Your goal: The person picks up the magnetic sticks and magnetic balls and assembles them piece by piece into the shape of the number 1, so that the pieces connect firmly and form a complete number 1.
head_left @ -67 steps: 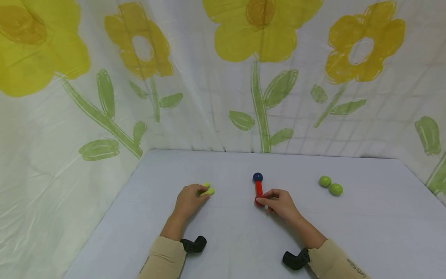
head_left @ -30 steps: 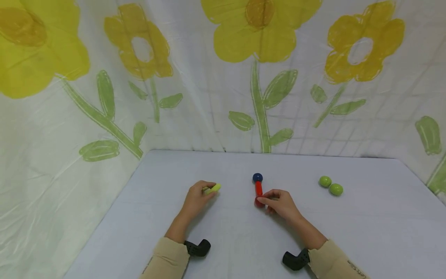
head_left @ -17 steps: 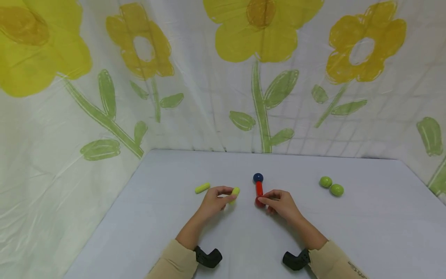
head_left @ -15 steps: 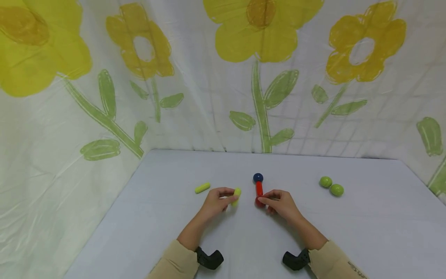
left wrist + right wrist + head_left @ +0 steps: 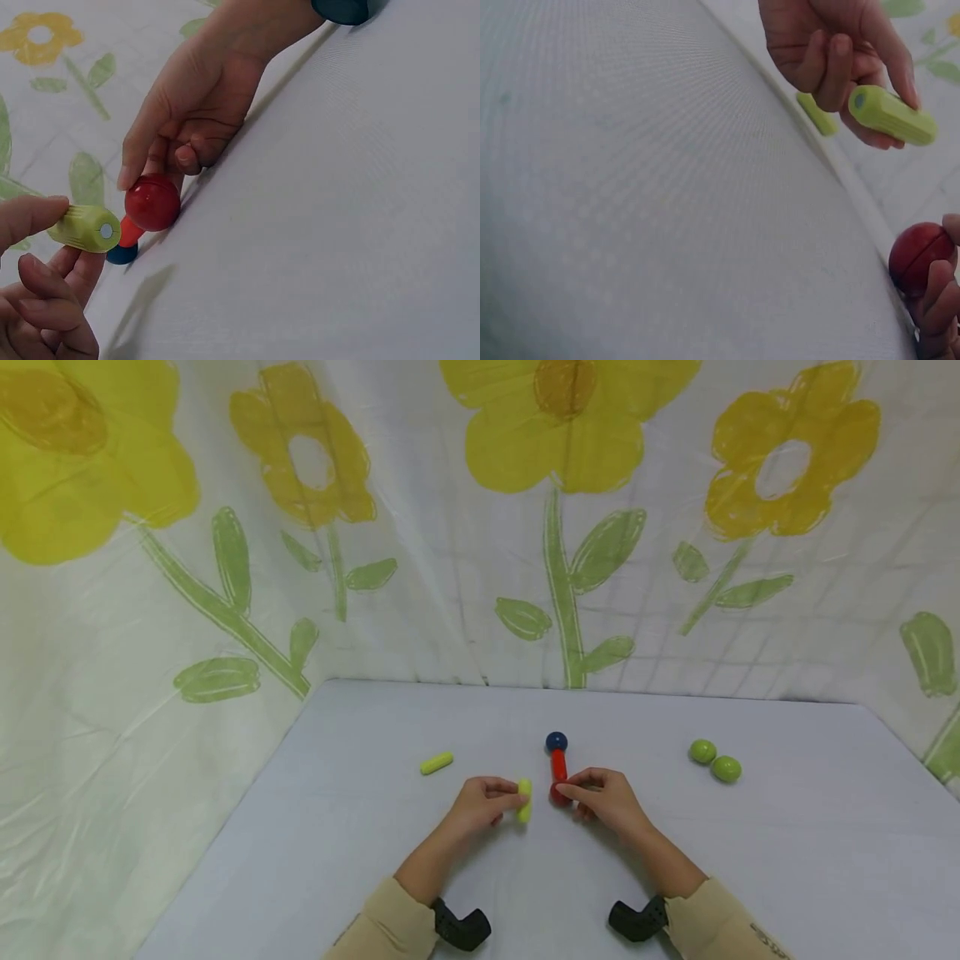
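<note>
In the head view my left hand [image 5: 483,802] pinches a yellow-green magnetic building rod [image 5: 524,802] between thumb and fingers. The left wrist view shows a pale round disc on the end of this rod [image 5: 88,229]. Just to its right, my right hand [image 5: 603,797] holds a red ball [image 5: 559,793] by thumb and fingertips. That ball sits at the near end of a red rod [image 5: 558,765], with a dark blue ball [image 5: 557,741] at the far end. A narrow gap separates the held yellow-green rod from the red ball.
A second yellow-green rod [image 5: 437,763] lies on the white table [image 5: 360,852] behind my left hand. Two green balls, a farther one [image 5: 702,751] and a nearer one [image 5: 726,768], lie together at the right. A flower-printed curtain [image 5: 420,635] hangs behind the table.
My left hand has picked up one yellow-green rod from beside the other, carried it right and turned it to point away from me. The right hand has stayed at the red ball.
</note>
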`<state>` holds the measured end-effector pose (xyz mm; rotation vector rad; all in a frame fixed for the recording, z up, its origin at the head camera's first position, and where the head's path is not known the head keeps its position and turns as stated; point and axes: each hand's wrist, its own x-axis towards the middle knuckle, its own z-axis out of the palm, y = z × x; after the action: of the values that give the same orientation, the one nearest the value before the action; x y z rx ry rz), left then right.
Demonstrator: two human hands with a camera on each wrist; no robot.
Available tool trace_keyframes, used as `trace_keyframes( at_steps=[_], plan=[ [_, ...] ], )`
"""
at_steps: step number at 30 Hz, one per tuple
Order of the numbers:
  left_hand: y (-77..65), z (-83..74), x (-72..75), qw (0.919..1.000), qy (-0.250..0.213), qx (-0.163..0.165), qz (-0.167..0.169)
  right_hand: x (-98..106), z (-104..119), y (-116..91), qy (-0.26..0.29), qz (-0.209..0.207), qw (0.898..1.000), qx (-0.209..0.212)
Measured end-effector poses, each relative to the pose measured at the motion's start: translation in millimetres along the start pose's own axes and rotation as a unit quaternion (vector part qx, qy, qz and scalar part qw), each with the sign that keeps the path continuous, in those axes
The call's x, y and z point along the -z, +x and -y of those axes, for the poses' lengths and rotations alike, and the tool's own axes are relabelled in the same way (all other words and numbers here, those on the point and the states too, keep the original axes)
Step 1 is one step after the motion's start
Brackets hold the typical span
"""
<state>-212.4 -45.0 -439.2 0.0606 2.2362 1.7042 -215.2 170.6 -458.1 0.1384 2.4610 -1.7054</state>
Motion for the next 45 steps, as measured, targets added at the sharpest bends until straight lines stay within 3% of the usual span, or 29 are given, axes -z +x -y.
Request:
trace_keyframes(
  at_steps=[5, 15, 21, 31, 45],
  plan=[
    [-0.3, 2.9, -6.6, 0.9998, -0.002, -0.005, 0.017, 1, 0, 0, 0.006, 0.000, 1.000, -0.003],
    [-6.6, 1.3, -24.4, 0.9990, -0.009, 0.029, 0.033, 0, 1, -2, 0.008, 0.002, 1.000, 0.003],
    [-9.2, 0.8, -31.9, 0.9982, -0.033, 0.024, 0.044, 0, 1, -1, 0.005, 0.003, 1.000, 0.002],
    [-8.8, -0.8, -37.3, 0.9975, -0.017, 0.057, 0.040, 1, 1, -1, 0.003, 0.006, 1.000, 0.011],
    [-1.6, 1.8, -41.1, 0.9988, 0.002, 0.043, 0.025, 1, 3, -2, 0.002, 0.008, 1.000, 0.017]
  ],
)
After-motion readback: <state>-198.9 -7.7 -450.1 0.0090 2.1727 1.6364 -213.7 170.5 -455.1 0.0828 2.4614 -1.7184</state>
